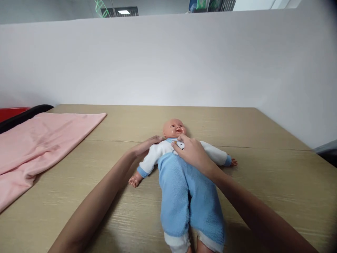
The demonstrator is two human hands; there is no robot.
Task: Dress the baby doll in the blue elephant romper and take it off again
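A baby doll (174,127) lies on its back on the table, its bald head pointing away from me and its arms spread. It wears a white top (154,154) with blue cuffs and an animal face on the chest, plus fluffy blue trousers (173,193) with white hems. My left hand (154,141) is at the shoulder and collar beside the neck, fingers closed on the top's edge; their tips are partly hidden. Across the chest reaches my right hand (190,149), thumb and fingers gripping the front of the top just below the chin.
A pink cloth (50,140) is spread over the left side of the wooden table (110,196). Behind it are a black padded edge (28,114) and something red (12,113). A white partition (158,63) rises at the back and right. A dark grey object (328,151) shows at far right.
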